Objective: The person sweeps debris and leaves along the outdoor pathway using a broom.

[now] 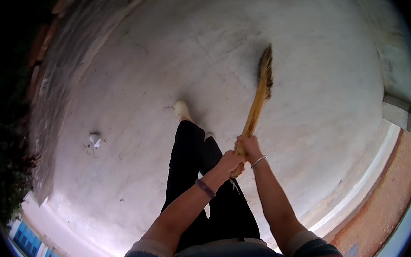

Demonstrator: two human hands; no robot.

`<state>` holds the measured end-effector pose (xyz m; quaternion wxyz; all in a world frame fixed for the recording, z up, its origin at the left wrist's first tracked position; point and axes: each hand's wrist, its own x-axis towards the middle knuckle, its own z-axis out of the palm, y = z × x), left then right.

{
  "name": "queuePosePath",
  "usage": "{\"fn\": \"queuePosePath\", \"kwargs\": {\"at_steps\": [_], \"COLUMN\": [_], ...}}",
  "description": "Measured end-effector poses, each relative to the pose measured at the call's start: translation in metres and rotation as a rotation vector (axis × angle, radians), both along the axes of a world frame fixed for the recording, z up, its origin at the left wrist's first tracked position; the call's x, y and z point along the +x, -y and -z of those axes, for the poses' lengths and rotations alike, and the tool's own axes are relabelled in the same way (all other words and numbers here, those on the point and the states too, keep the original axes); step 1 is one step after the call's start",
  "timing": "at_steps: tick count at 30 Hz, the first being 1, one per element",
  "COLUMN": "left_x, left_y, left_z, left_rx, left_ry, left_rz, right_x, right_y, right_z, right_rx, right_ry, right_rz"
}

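1. Both hands are closed around the handle of a broom (256,107), close together near its free end.
2. The left hand (232,161) grips nearest that end; the right hand (249,147) is wrapped around the handle just beside it, on the side toward the bristles.
3. The broom slants away from the body over the pale floor (309,101), bristles (266,70) toward the far edge and right of the middle; whether they touch the floor is unclear.
4. One light shoe (182,110) is forward, left of the broom.
5. A small white object (95,139) lies toward the floor's left edge, dark bits around it.
6. A brick-coloured strip (380,201) runs beyond the floor's near right edge.
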<state>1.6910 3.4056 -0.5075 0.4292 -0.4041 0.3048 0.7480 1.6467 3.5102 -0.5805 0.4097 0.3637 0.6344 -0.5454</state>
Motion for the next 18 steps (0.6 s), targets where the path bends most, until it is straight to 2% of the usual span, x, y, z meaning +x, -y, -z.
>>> {"fn": "queuePosePath", "kwargs": {"at_steps": [1,2,3,4,5,6,7,8,10,13,16,18], "left_x": [0.027,0.068,0.104,0.135,0.164,0.188,0.202,0.212,0.221,0.221,0.231,0.219], "left_y": [0.003,0.01,0.025,0.042,0.052,0.056,0.059,0.066,0.087,0.095,0.124,0.162], "left_z": [0.005,0.005,-0.006,-0.017,-0.027,-0.038,-0.044,-0.044,-0.043,-0.048,-0.026,0.008], "left_rx": [-0.005,-0.008,-0.089,-0.173,-0.298,-0.422,-0.428,-0.441,-0.498,-0.587,-0.464,-0.35], "left_ry": [0.03,0.068,0.114,0.15,0.216,0.293,0.302,0.295,0.268,0.223,0.027,-0.117], "left_rz": [-0.097,-0.189,-0.19,-0.183,-0.229,-0.28,-0.37,-0.469,-0.622,-0.809,-0.817,-0.848], "right_x": [0.02,0.054,0.088,0.119,0.156,0.197,0.192,0.199,0.196,0.189,0.193,0.169], "right_y": [0.006,0.019,0.044,0.07,0.091,0.105,0.133,0.152,0.185,0.215,0.238,0.27], "right_z": [0.001,-0.001,0.001,-0.003,-0.002,0.017,-0.014,-0.015,-0.017,-0.047,-0.024,0.007], "right_rx": [-0.005,-0.111,0.013,0.082,0.044,-0.203,-0.259,-0.31,-0.574,-0.533,-0.261,-0.081], "right_ry": [0.044,-0.02,0.062,0.011,0.032,0.013,0.179,0.191,0.277,0.108,-0.227,-0.435], "right_rz": [0.044,-0.04,-0.175,-0.417,-0.362,-0.404,-0.381,-0.551,-0.712,-0.859,-0.974,-1.015]}}
